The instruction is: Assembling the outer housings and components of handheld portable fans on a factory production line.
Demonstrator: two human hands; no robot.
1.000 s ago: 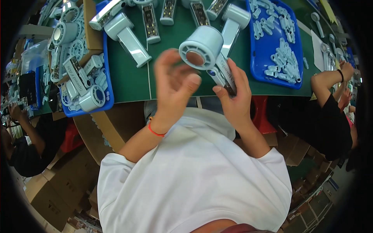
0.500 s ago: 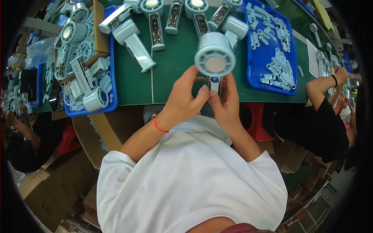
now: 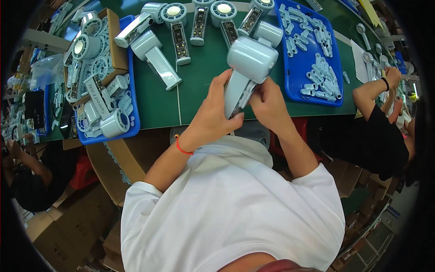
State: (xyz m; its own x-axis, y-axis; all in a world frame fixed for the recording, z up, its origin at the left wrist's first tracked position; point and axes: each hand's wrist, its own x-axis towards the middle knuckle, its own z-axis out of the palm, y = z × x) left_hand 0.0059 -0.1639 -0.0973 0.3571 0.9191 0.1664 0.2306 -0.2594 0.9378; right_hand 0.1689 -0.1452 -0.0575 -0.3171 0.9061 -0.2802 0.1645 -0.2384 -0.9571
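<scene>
I see both hands holding one pale blue fan (image 3: 252, 60) near the front edge of the green table (image 3: 156, 106). The left hand (image 3: 213, 105) curls around the near part of its handle, with the thumb by the low end. The right hand (image 3: 268, 106) holds the other side, just under the big round head. Some of its fingertips hide behind the handle, so I can't tell how hard they squeeze. The head is the fat part, so I think two hands help it not to tip.

Past the grip, more fans (image 3: 180, 44) lie in a bent row. Their handles mostly point back to the hands, maybe so they are easy to grab. Right of the grip, a blue tray (image 3: 293, 84) holds small pale clips (image 3: 322, 72), I guess so they don't roll away. Left of the grip, another blue tray (image 3: 136, 121) and a brown box (image 3: 118, 45) keep fan parts (image 3: 99, 97) together.
</scene>
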